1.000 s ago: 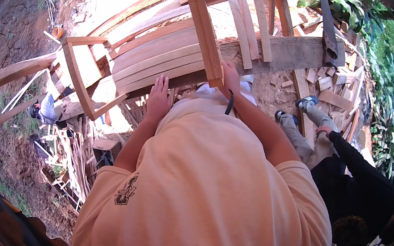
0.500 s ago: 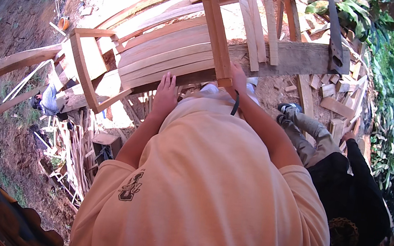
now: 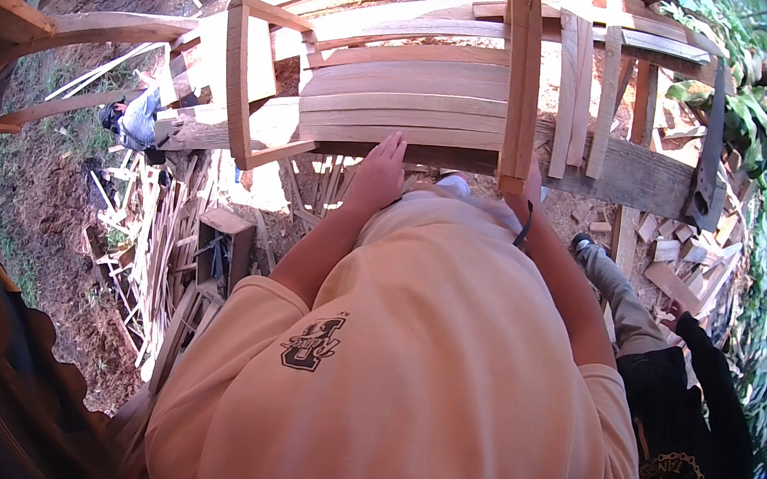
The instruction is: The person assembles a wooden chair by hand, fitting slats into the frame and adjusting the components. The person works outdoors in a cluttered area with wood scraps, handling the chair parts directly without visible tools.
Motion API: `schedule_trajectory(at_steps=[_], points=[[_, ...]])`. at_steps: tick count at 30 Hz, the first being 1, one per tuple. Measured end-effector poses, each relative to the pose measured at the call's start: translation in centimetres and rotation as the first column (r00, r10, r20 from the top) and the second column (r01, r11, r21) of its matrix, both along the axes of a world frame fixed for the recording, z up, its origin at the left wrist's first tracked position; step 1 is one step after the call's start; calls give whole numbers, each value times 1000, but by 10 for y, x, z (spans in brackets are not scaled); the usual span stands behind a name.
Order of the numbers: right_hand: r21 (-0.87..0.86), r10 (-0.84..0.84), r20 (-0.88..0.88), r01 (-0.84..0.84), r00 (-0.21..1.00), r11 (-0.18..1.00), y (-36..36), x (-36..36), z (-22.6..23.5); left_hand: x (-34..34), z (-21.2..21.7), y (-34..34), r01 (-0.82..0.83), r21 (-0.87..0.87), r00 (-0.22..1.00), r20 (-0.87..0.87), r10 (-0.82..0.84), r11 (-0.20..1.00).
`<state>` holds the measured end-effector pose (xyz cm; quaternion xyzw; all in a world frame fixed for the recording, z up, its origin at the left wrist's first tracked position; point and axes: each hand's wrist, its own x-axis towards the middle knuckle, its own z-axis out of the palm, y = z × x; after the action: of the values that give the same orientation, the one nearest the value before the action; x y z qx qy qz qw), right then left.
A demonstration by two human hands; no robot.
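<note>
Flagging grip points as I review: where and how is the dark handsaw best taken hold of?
The handsaw is probably best gripped by its handle, from the near side with the right hand: that end lies nearer and has an opening in it, while the narrowing blade points away.

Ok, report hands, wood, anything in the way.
Left hand open at edge of pale planks. Right hand at near end of wooden beam, grip partly hidden. Handsaw right, clear of both hands.

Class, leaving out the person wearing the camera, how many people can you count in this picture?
2: a person in blue at the far left, and a person in black at the lower right. Others may be hidden.
</note>
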<state>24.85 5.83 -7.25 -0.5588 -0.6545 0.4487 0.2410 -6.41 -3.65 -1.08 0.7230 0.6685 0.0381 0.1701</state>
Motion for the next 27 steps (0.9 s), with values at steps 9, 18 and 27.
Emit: schedule_trajectory(at_steps=[9, 18, 27], points=[[-323, 238, 109, -192, 965, 927, 61, 49, 20, -42, -10, 26, -261, 145, 952, -123, 279, 954], [-280, 40, 45, -26, 998, 960, 100, 59, 13, -28, -33, 27, -407, -116, 912, -112, 395, 906], [-84, 271, 75, -265, 960, 961, 111, 13, 40, -30, -37, 27, -410, -183, 911, -125, 393, 893]])
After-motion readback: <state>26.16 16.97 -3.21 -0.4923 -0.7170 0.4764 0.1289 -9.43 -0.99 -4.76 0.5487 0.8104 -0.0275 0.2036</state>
